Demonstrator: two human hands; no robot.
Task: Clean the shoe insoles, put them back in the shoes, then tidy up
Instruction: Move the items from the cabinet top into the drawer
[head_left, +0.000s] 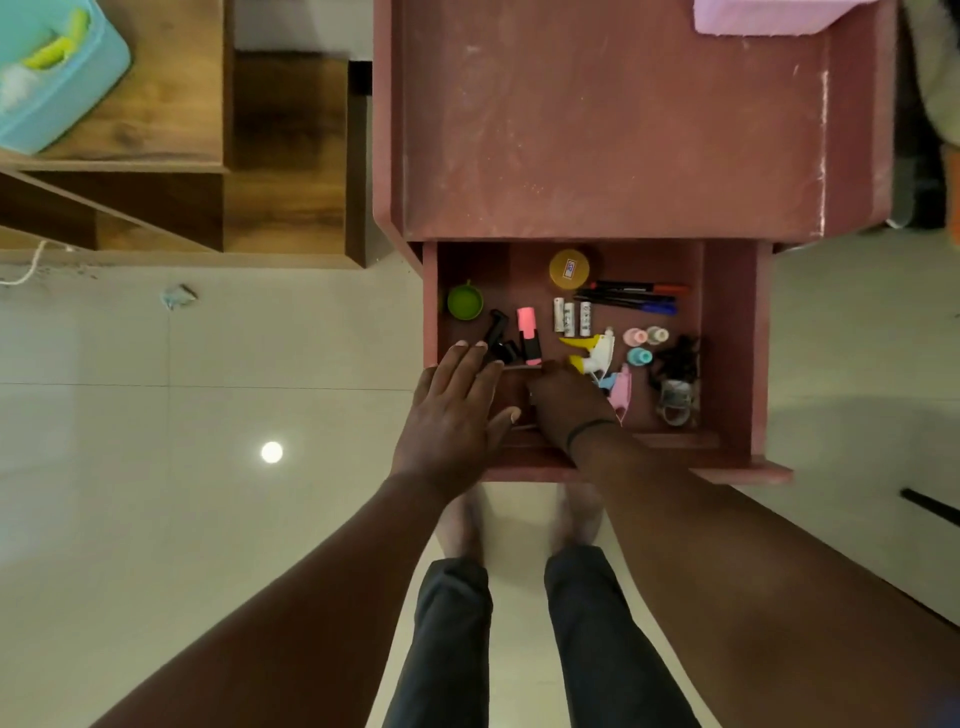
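No shoes or insoles are in view. I stand over the open drawer of a reddish cabinet. My left hand hovers over the drawer's front left corner with its fingers straight and spread, holding nothing. Inside the drawer, my right hand is seen from the back, with a black band on its wrist. Its fingers point down and are hidden. A thin dark object pokes out by its fingertips; whether the hand holds it is not visible.
The drawer holds a green cap, a pink highlighter, three batteries, pens, a yellow tin, a spray nozzle and small bottles. A wooden shelf with a blue box stands left. My bare feet are on pale tiles.
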